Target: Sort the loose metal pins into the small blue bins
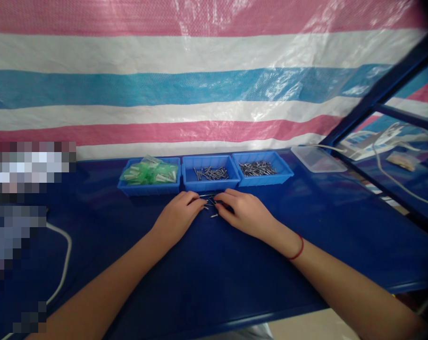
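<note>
My left hand (181, 215) and my right hand (244, 211) rest on the blue table (206, 274), fingertips nearly meeting over a small heap of loose metal pins (211, 204). Both hands have their fingers curled in a pinch among the pins; what each one grips is too small to make out. A red cord circles my right wrist. Just behind the hands stand three blue trays: the left tray (148, 188) holds green plastic bags, the middle tray (210, 184) holds several metal pins, the right tray (261, 177) holds more pins.
A clear plastic lid or box (318, 159) lies at the back right. A white cable (63, 264) curves over the table at the left. A blue metal frame (376, 94) rises at the right. A striped tarpaulin hangs behind.
</note>
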The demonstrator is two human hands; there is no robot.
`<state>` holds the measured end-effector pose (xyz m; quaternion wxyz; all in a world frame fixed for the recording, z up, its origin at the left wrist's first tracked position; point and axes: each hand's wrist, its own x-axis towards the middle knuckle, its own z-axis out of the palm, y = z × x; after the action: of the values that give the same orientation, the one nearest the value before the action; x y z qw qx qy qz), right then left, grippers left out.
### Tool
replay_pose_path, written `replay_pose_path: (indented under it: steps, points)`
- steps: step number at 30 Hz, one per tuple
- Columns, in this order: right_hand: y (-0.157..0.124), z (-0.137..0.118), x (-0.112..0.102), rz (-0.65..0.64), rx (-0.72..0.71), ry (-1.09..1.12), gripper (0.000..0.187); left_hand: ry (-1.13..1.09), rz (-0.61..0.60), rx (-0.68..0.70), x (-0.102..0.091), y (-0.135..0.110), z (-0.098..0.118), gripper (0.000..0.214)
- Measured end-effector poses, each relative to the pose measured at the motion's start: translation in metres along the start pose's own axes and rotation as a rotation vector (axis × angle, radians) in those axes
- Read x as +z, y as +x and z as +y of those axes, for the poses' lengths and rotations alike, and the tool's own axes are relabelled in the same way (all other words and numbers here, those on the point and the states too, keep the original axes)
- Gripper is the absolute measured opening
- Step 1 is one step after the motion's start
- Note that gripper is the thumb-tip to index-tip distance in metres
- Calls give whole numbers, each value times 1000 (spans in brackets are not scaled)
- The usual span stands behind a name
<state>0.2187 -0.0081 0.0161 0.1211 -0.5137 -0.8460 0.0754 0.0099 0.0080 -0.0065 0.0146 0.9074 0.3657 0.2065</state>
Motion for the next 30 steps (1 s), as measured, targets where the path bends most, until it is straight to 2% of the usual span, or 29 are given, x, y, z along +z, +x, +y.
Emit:
replay_pose_path:
  steps: [6, 11, 17, 21, 26, 30]
  points:
    - [-1, -2, -1, -5, -17, 48, 26, -34, 0, -91, 1, 1, 1, 23]
    - [-2, -4, -3, -13, -25, 49, 19, -64, 19, -109, 3, 0, 0, 22]
    - [-6, -3, -19, -15, -34, 42, 16, -85, 26, -125, 2, -1, 1, 22]
    - [-9, 4, -35, -102, 52, -29, 3, -114, 71, -136, 4, -1, 1, 25]
    - [-14, 14, -43, -284, 255, -106, 22, -179, 123, -189, 4, -1, 3, 28]
    - [-17, 17, -37, -339, 237, -135, 14, -281, 155, -226, 0, 0, 9, 25]
